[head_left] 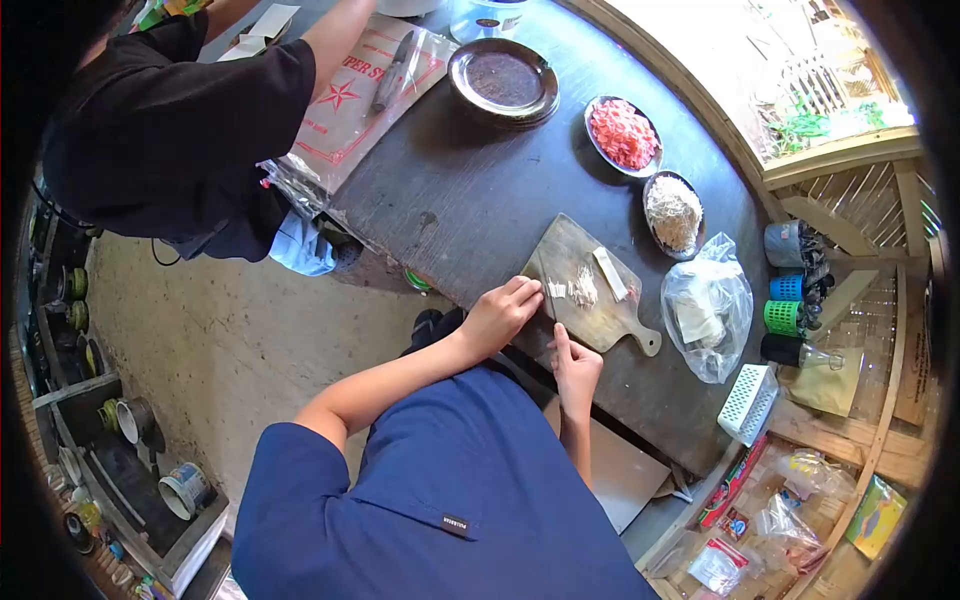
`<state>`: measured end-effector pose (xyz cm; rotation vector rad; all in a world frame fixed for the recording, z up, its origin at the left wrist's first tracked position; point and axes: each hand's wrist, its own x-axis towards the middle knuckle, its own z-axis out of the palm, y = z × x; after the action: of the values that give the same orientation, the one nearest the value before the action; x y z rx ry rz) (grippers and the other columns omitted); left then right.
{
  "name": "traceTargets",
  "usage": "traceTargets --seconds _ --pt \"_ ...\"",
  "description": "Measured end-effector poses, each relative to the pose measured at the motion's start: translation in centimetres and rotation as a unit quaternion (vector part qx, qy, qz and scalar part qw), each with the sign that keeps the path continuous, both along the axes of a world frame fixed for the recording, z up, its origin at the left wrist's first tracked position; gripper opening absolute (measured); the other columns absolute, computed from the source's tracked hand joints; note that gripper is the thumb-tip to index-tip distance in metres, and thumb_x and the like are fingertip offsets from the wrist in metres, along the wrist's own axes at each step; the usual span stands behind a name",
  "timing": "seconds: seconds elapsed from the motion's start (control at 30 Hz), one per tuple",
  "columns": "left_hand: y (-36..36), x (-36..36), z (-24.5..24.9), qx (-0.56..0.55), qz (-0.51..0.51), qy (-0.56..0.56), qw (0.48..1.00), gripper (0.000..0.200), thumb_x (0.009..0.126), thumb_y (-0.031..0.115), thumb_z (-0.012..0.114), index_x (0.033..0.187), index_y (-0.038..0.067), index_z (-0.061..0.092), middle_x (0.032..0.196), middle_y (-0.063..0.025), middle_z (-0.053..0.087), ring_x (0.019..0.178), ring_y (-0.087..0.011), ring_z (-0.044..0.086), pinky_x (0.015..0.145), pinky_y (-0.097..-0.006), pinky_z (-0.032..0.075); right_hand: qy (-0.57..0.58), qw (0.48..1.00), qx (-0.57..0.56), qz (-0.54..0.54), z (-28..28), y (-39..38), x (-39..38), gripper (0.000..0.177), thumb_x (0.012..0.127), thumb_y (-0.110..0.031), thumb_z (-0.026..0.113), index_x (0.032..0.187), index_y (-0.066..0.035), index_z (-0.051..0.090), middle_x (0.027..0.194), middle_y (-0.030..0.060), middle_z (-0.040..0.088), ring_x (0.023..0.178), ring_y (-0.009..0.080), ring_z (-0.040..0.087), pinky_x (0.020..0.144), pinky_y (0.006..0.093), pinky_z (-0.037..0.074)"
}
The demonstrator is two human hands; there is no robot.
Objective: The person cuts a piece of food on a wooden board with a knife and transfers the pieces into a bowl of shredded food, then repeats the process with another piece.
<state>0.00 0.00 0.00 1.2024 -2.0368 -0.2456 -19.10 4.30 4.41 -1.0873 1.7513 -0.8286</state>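
A wooden cutting board [600,322] with a handle lies at the table's near edge. On it are a small pile of thin white shreds [583,287], a few short white slices [557,290] and a longer white strip [610,275]. My left hand [505,312] rests at the board's left edge, fingertips pinched beside the slices; what they hold is hidden. My right hand [576,372] is closed at the near edge, thumb pointing forward, around what looks like a knife [553,308], its thin blade seen edge-on between the slices and my left fingertips.
Beyond the board stand a bowl of pink shreds [625,134], a bowl of white shreds [674,212] and stacked dark plates [503,82]. To the right are a clear plastic bag [708,310] and a white basket [748,404]. Another person in black [180,130] is at far left.
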Motion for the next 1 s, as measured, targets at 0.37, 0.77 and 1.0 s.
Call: traceTargets --seconds 0.37,0.77,1.0 --pt "0.0 -0.3 0.1 0.009 0.0 0.013 1.0 0.023 0.092 0.01 0.072 0.113 -0.001 0.074 0.12 -0.008 0.068 0.116 -0.0256 0.066 0.094 -0.0363 0.06 -0.008 1.0 0.012 -0.004 0.6 0.1 0.0 0.047 0.105 -0.037 0.077 0.075 0.0 0.075 0.058 -0.0044 0.054 0.048 0.0028 0.045 0.046 0.022 0.027" --pt "-0.3 0.1 0.3 0.01 0.0 0.018 1.0 0.021 0.094 0.011 0.072 0.111 0.0 0.074 0.122 -0.0074 0.068 0.115 -0.0259 0.066 0.092 -0.0371 0.06 0.005 1.0 0.011 -0.005 1.4 0.0 0.3 0.05 0.103 -0.038 0.078 0.076 0.004 0.077 0.057 -0.0032 0.054 0.053 0.0053 0.048 0.052 0.0246 0.035" --pt "0.1 0.1 0.7 0.031 -0.001 0.01 0.999 0.023 0.095 0.01 0.07 0.114 -0.003 0.073 0.122 -0.0097 0.067 0.116 -0.0273 0.066 0.095 -0.0374 0.06 0.008 0.999 0.035 -0.005 0.9 -0.1 0.5 0.05 0.103 -0.039 0.078 0.078 0.004 0.079 0.057 -0.0035 0.053 0.054 0.005 0.047 0.052 0.0253 0.034"
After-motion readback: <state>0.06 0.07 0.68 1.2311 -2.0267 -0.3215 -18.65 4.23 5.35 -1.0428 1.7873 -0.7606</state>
